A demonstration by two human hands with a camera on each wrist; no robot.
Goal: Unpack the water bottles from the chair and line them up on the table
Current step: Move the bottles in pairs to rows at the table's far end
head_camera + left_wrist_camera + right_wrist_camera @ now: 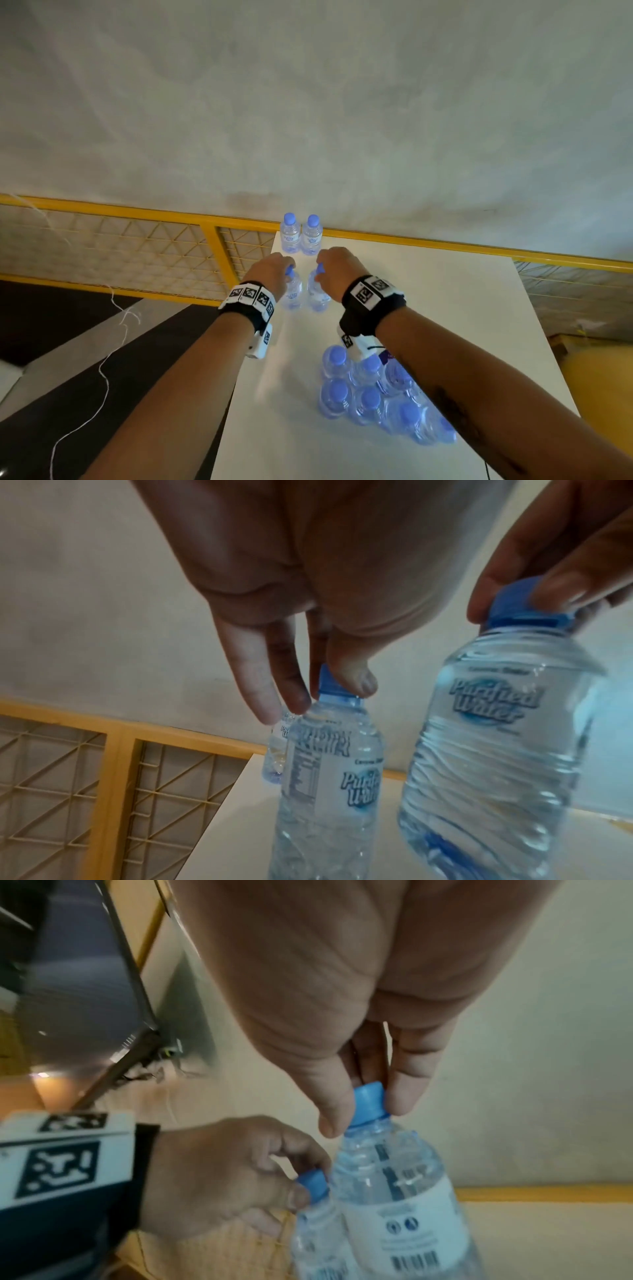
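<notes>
Two clear water bottles with blue caps (290, 236) (311, 236) stand side by side at the far edge of the white table (445, 308). Just in front of them, my left hand (287, 270) pinches the cap of a third bottle (293, 293). My right hand (320, 269) pinches the cap of a fourth (317, 294). In the left wrist view my left hand (329, 693) holds its bottle (329, 791) upright, while the right hand's bottle (496, 750) tilts a little. The right wrist view shows my right hand (368, 1110) on its bottle (400, 1204). Whether either bottle touches the table is unclear.
A cluster of several more blue-capped bottles (370, 394) sits on the near part of the table under my right forearm. A yellow railing with mesh panels (137, 240) runs behind the table along a pale wall. Dark floor and a loose white cord (102, 377) lie to the left.
</notes>
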